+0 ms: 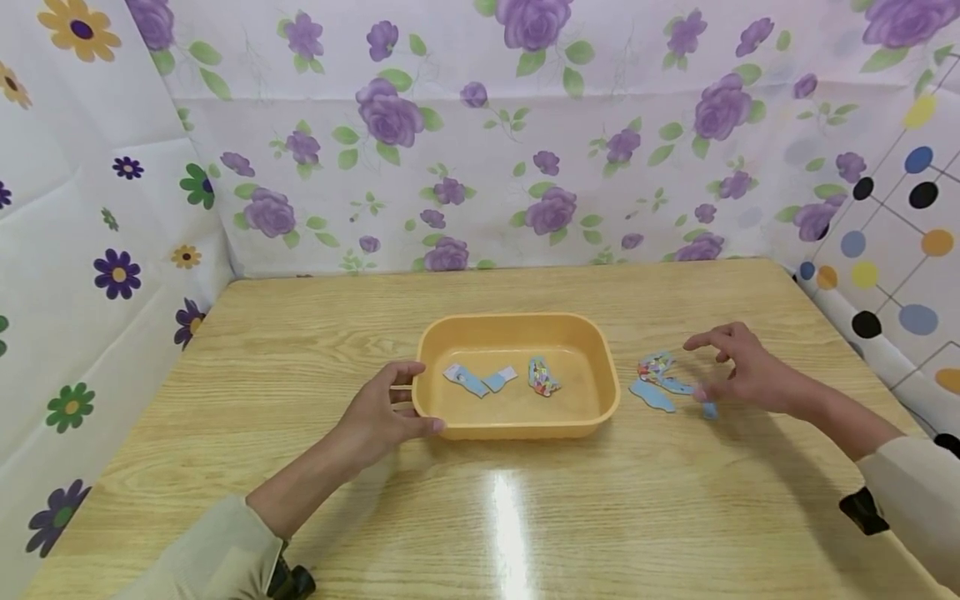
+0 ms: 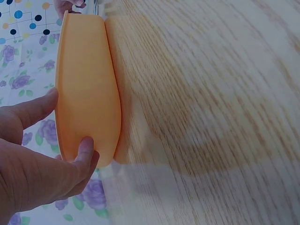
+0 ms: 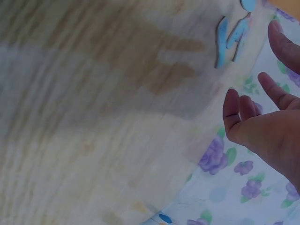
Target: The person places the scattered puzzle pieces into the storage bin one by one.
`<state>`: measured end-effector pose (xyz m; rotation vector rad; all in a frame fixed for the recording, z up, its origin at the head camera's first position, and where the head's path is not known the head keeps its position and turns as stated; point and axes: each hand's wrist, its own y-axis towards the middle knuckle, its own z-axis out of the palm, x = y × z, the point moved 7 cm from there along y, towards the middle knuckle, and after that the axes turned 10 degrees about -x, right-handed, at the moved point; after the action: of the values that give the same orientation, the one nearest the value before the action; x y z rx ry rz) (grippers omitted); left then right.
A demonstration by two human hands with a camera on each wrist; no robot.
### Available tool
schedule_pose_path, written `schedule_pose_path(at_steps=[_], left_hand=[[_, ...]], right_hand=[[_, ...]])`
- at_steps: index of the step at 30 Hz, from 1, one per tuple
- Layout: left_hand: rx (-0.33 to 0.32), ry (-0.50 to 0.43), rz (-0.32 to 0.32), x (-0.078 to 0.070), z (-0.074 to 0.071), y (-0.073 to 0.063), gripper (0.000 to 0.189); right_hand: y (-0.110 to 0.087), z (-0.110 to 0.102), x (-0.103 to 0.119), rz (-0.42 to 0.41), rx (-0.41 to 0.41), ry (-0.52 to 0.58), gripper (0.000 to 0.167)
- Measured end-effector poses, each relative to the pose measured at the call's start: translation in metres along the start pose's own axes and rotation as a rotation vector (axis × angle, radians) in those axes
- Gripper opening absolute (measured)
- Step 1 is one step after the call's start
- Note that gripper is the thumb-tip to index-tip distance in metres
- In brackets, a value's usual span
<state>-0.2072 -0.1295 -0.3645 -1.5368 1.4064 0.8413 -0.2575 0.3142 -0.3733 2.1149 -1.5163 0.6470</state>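
An orange-yellow plastic tray (image 1: 525,432) stands on the table. My left hand (image 1: 378,417) holds its left end, thumb at the near corner and fingers along the outer wall. Inside lie three flat printed puzzle pieces: two light blue with white ends, and one colourful piece (image 1: 542,379). To the right of the tray, several more pieces lie close together on the wood, among them a plain blue piece (image 1: 654,396) and a multicoloured piece (image 1: 654,364). Over the rightmost ones hovers my right hand (image 1: 742,371), fingers apart and loosely bent, holding nothing.
The wood-grain table (image 1: 315,333) runs back to a wall covered in purple-flowered cloth (image 1: 465,150). More patterned cloth hangs at the left and right sides. Light glares off the tabletop in front of the tray.
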Motion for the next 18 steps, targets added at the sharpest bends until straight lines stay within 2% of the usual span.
schedule_pose_path(at_steps=[7, 18], left_hand=[[0.008, -0.013, 0.004, -0.002, -0.001, -0.001, 0.081], [0.012, -0.02, -0.004, 0.0, 0.0, 0.0, 0.082]], right_hand=[[-0.01, 0.007, -0.019, 0.062, 0.007, -0.046, 0.07], [-0.02, 0.011, -0.032, 0.037, -0.028, -0.077, 0.066]])
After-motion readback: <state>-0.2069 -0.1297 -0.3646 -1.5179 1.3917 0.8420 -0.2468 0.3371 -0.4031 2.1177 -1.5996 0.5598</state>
